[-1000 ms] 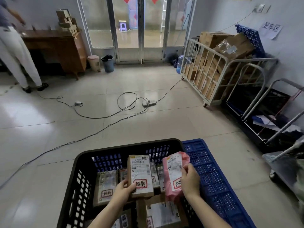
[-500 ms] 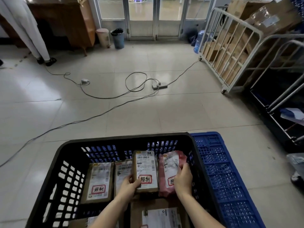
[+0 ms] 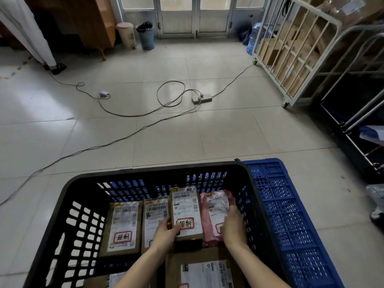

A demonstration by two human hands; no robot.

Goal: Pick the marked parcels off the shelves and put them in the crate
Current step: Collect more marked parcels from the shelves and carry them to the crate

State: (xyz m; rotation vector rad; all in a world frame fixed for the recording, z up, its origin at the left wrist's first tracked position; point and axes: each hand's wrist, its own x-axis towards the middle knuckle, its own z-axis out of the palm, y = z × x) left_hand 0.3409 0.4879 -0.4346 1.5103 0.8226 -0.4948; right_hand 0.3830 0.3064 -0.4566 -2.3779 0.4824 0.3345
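A black slatted crate [image 3: 68, 206] fills the lower middle of the head view. Inside it my left hand [image 3: 166, 232] grips a small brown box [image 3: 186, 212] with a white label and a red-framed mark. To its right my right hand [image 3: 232, 224] holds a pink mailer bag [image 3: 215, 206], low against the crate's right wall. Two more labelled brown parcels [image 3: 123, 225] lie flat to the left, and a larger box [image 3: 204, 269] lies at the near edge.
A blue crate [image 3: 291, 215] stands against the black one's right side. Cables and a power strip [image 3: 201, 98] trail over the tiled floor. A white cage trolley [image 3: 291, 50] full of cartons stands at the right, dark metal racks beyond it. A person's legs [image 3: 31, 32] show far left.
Both hands have lowered the brown box and the pink bag from above the crate's rim down among the parcels inside. The view has tilted down.
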